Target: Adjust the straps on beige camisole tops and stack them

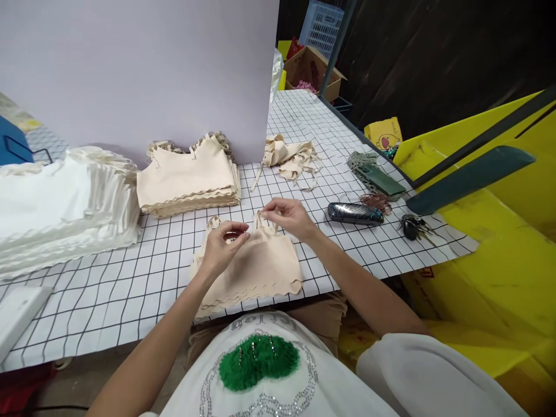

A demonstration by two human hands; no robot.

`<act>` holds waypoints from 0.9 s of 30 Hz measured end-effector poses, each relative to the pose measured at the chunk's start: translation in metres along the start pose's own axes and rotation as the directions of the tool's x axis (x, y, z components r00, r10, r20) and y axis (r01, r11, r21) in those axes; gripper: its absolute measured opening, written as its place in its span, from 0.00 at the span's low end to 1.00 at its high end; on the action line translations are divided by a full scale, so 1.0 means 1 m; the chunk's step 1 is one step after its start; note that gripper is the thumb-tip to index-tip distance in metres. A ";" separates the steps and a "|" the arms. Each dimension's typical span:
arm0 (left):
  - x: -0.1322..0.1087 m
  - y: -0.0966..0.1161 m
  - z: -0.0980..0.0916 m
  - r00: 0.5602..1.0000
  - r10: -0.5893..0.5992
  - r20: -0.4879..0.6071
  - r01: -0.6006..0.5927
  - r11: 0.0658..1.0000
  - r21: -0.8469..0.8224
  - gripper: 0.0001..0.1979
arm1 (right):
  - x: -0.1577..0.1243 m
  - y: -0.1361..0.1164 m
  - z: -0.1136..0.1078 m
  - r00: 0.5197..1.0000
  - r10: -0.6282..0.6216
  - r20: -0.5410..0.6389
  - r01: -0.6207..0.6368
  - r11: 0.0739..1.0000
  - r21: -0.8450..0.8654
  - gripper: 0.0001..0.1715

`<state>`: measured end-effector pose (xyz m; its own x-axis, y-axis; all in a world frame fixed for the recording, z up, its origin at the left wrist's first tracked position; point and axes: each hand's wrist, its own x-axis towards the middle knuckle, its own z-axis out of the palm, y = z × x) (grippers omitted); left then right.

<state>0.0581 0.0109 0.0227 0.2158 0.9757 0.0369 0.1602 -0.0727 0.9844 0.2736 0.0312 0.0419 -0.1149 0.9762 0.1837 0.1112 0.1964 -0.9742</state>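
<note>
A small pile of beige scallop-edged garment pieces [256,272] lies on the grid-patterned table [108,289] right in front of me. My left hand [223,246] pinches the top piece near its left strap, fingers closed. My right hand [289,215] pinches the top of the right strap, fingers closed on the fabric. Both hands sit at the upper edge of the top piece.
A taller stack of beige pieces [189,179] and a thick white stack [61,208] sit behind, against a lilac board [139,69]. Loose beige scraps [291,156], a dark case [354,213], keys [414,227] and a phone [384,179] lie at right. Yellow bins [499,231] stand beyond the table edge.
</note>
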 end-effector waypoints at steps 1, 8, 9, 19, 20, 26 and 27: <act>-0.002 -0.007 0.001 0.999 0.034 0.021 -0.036 0.994 0.098 0.10 | 0.004 0.000 -0.008 0.999 -0.009 -0.051 0.010 1.000 0.025 0.09; -0.001 -0.036 0.019 0.987 0.058 0.151 -0.130 0.840 0.527 0.09 | 0.015 0.003 -0.032 0.989 -0.102 -0.104 0.098 0.994 -0.047 0.06; 0.001 -0.037 0.021 0.986 0.058 0.154 -0.135 0.818 0.559 0.10 | 0.010 0.007 -0.027 0.993 -0.105 -0.052 0.099 0.990 -0.102 0.05; 0.004 -0.032 0.028 0.981 -0.002 0.192 -0.093 0.869 0.485 0.08 | -0.038 0.056 0.006 0.976 -0.216 0.015 0.203 0.886 -0.417 0.05; 0.004 -0.034 0.029 0.982 0.000 0.189 -0.092 0.874 0.477 0.08 | -0.040 0.057 0.006 0.975 -0.219 0.021 0.208 0.884 -0.418 0.05; 0.002 -0.044 0.035 0.988 0.060 0.141 -0.118 0.884 0.452 0.05 | -0.046 0.056 0.006 0.973 -0.198 0.116 0.228 0.888 -0.398 0.05; 0.002 -0.045 0.036 0.987 0.075 0.142 -0.131 0.884 0.448 0.04 | -0.046 0.056 0.006 0.971 -0.204 0.123 0.236 0.891 -0.389 0.04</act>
<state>0.0856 0.0084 -0.0277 0.3619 0.9283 0.0856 0.5448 -0.2851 0.7886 0.2793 -0.0031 -0.0218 -0.2557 0.8968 0.3610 0.4554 0.4411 -0.7733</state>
